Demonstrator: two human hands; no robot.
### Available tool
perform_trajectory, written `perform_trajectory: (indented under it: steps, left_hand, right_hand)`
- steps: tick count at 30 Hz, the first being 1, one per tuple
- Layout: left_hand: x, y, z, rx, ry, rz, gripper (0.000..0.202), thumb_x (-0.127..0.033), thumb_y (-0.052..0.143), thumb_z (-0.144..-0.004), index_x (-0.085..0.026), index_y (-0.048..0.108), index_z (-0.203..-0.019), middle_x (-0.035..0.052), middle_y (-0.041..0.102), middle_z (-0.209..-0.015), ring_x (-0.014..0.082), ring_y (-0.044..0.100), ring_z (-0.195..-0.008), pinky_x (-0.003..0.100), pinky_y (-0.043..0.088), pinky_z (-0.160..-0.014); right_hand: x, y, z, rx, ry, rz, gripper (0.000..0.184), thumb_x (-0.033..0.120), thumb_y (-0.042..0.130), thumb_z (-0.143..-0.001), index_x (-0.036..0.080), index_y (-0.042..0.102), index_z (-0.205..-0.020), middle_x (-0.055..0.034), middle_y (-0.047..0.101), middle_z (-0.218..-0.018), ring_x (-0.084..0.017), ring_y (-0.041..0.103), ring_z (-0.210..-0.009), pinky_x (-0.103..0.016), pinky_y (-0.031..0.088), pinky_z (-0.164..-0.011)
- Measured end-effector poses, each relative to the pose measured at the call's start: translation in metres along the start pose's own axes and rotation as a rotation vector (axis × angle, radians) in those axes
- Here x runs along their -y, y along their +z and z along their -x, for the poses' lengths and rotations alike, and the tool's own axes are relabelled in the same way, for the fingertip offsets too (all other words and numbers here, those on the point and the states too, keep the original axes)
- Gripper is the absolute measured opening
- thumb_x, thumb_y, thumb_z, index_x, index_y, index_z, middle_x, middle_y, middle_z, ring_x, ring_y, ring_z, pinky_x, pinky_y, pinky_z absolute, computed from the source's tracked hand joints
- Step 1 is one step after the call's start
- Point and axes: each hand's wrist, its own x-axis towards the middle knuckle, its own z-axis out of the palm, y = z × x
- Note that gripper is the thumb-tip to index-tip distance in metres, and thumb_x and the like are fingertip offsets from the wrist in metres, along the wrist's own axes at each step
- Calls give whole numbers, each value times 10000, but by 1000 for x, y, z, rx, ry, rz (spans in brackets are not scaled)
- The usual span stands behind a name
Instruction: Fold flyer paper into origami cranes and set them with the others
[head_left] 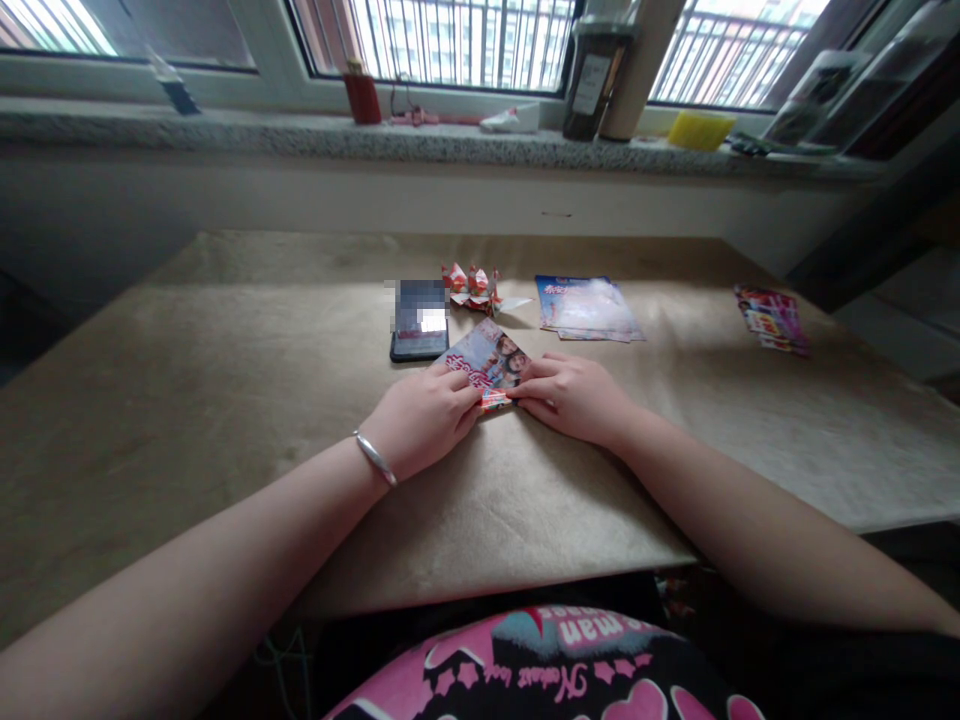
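Observation:
A printed paper sheet (480, 355) lies turned cornerwise on the table in front of me, its near edge folded into a narrow strip. My left hand (431, 415) presses the left end of that fold, fingers closed on the paper. At the fold's right end, my right hand (566, 395) pinches the same sheet with fingertips and thumb. Just beyond the sheet are small red and white folded paper figures (474, 288). A phone (418, 320), its screen partly blurred, lies flat to the left of them.
A stack of blue printed sheets (589, 305) lies back right. Small colourful printed cards (772, 320) are farther right. Behind the table (187, 420), a granite windowsill (285, 135) carries a red container (362, 95), a dark jar (592, 80) and a yellow item (700, 130).

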Motion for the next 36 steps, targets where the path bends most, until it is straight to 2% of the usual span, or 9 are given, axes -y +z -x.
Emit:
perform_trajectory:
  steps: [5, 12, 29, 36]
  left_hand:
    - [-2, 0, 0, 13, -3, -25, 293, -282, 403, -950, -169, 672, -975, 95, 625, -926, 217, 554, -914, 357, 487, -815]
    - [-4, -2, -1, 17, -3, -37, 268, -258, 423, -937, -170, 676, -950, 94, 626, -919, 214, 551, -896, 359, 487, -811]
    - [-6, 1, -1, 46, 44, -51, 262, -211, 404, -937, -125, 651, -954, 105, 619, -967, 220, 555, -895, 352, 472, -823]
    - [-9, 3, -1, 11, 42, -52, 314, -268, 387, -948, -137, 611, -1125, 116, 595, -970, 238, 526, -940, 379, 462, -840]
  right_hand:
    - [0, -4, 1, 12, 35, 10, 182, 253, 550, -871, 215, 727, -895, -41, 684, -839, -162, 583, -778, -269, 407, -665]
    - [-3, -9, 4, 37, 75, 27, 166, 236, 568, -854, 222, 729, -816, -32, 677, -815, -146, 584, -735, -257, 385, -627]
    - [-4, -12, 3, 80, 90, 32, 183, 218, 563, -854, 223, 742, -819, -36, 673, -825, -149, 582, -733, -254, 388, -641]
    - [-6, -14, 4, 104, 88, -2, 191, 204, 552, -857, 224, 742, -855, -36, 677, -850, -144, 585, -738, -248, 392, -649]
